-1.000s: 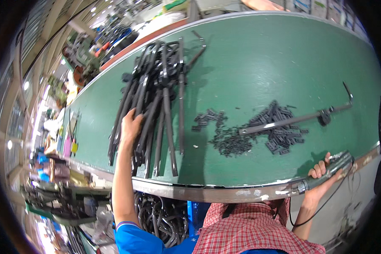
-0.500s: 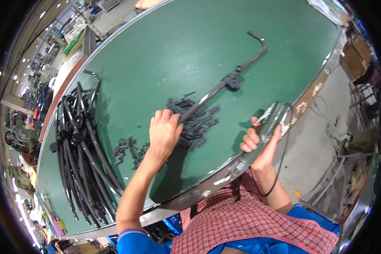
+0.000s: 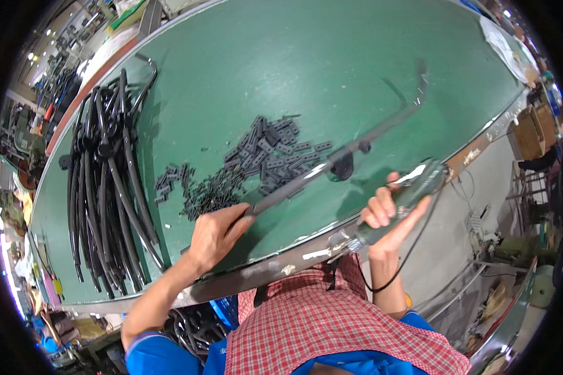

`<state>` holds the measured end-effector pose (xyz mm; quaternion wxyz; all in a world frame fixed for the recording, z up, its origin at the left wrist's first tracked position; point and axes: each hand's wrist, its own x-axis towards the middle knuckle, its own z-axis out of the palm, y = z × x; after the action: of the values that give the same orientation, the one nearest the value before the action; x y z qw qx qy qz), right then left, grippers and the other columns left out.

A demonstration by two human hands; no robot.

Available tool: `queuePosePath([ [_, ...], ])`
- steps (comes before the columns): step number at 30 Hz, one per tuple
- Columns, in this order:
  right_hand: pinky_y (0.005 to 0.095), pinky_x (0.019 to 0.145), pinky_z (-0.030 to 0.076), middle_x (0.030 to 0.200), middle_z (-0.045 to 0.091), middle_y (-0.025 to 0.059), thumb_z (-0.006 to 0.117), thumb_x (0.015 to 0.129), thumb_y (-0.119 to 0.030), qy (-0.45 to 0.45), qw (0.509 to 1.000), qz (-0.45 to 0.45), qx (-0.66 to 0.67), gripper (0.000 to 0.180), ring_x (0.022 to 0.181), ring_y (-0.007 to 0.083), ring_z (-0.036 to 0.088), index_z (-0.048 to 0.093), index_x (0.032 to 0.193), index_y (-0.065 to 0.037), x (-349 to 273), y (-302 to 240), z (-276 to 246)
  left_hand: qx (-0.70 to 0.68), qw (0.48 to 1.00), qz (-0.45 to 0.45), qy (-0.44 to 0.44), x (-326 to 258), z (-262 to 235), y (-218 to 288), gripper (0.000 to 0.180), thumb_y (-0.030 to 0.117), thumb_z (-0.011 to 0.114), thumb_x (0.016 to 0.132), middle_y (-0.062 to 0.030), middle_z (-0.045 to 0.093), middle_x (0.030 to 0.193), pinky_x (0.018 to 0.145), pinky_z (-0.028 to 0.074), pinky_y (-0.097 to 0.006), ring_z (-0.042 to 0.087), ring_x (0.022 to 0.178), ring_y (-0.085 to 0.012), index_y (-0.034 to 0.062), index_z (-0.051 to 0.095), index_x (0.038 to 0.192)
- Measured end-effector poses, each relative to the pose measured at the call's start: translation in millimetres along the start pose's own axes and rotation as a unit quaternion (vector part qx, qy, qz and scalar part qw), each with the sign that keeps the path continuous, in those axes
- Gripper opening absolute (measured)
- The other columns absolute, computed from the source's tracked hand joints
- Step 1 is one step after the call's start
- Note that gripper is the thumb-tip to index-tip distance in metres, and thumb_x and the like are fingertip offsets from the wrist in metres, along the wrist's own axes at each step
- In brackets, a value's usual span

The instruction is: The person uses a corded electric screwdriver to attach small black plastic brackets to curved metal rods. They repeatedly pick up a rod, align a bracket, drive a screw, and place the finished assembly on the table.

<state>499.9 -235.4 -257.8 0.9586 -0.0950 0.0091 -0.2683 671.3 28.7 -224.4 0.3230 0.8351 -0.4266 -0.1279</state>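
One powered screwdriver (image 3: 399,203) gripped in right hand (image 3: 386,215), held off table edge. One long black rod (image 3: 331,164) clasped at near end by left hand (image 3: 214,234), slanted over green table (image 3: 263,69). One heap of small black clips (image 3: 256,164) seen behind. Rod bundle (image 3: 106,187) laid far left, uncountable.

Factory workshop: green worktable (image 3: 244,69), stacked black rods (image 3: 103,187).

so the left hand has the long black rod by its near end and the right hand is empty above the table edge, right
Not quite. The left hand does grip the long black rod by its near end, but the right hand is not empty: it holds a grey corded power screwdriver at the edge of the green table. The head view shows it.
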Motion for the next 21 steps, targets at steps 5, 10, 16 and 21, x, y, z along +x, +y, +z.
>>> queuePosePath([
  [5,0.0300,0.048,0.033,0.063,0.037,0.0008,0.044,0.082,-0.076,-0.087,0.990,-0.064,-0.091,0.086,0.052,0.0137,0.038,0.048,0.132,-0.006,42.0,19.4,45.1,0.053,0.997,0.005,0.060,-57.9,27.2,-9.2,0.031,0.013,0.071,0.079,-0.0102,0.062,0.081,0.059,0.050,-0.037,0.061,0.067,-0.0285,0.0060,0.064,0.109],
  [10,0.0333,0.058,0.041,0.071,0.047,0.0021,0.044,0.074,-0.084,-0.071,0.947,-0.127,-0.286,0.097,0.060,0.0162,0.046,0.044,0.132,-0.006,65.3,92.7,76.5,0.087,0.989,0.060,0.106,-51.6,42.5,-12.5,0.034,0.017,0.072,0.077,-0.0054,0.059,0.078,0.060,0.051,-0.033,0.061,0.070,-0.0227,0.0097,0.064,0.110],
  [16,0.0354,0.065,0.046,0.076,0.049,0.0053,0.047,0.076,-0.081,-0.076,0.872,-0.149,-0.460,0.098,0.067,0.0183,0.050,0.034,0.133,-0.002,76.6,172.2,62.5,0.028,0.996,0.045,0.069,-45.7,36.5,-15.9,0.031,0.021,0.067,0.082,-0.0070,0.057,0.078,0.062,0.051,-0.036,0.061,0.072,-0.0246,0.0084,0.063,0.110],
  [21,0.0361,0.067,0.048,0.079,0.051,0.0066,0.051,0.077,-0.078,-0.114,0.809,-0.146,-0.557,0.100,0.070,0.0188,0.054,0.033,0.133,0.002,86.1,190.7,61.2,-0.044,0.998,0.000,0.046,-40.8,29.9,-23.5,0.032,0.022,0.065,0.085,-0.0109,0.060,0.081,0.060,0.049,-0.040,0.062,0.071,-0.0297,0.0044,0.063,0.112],
])
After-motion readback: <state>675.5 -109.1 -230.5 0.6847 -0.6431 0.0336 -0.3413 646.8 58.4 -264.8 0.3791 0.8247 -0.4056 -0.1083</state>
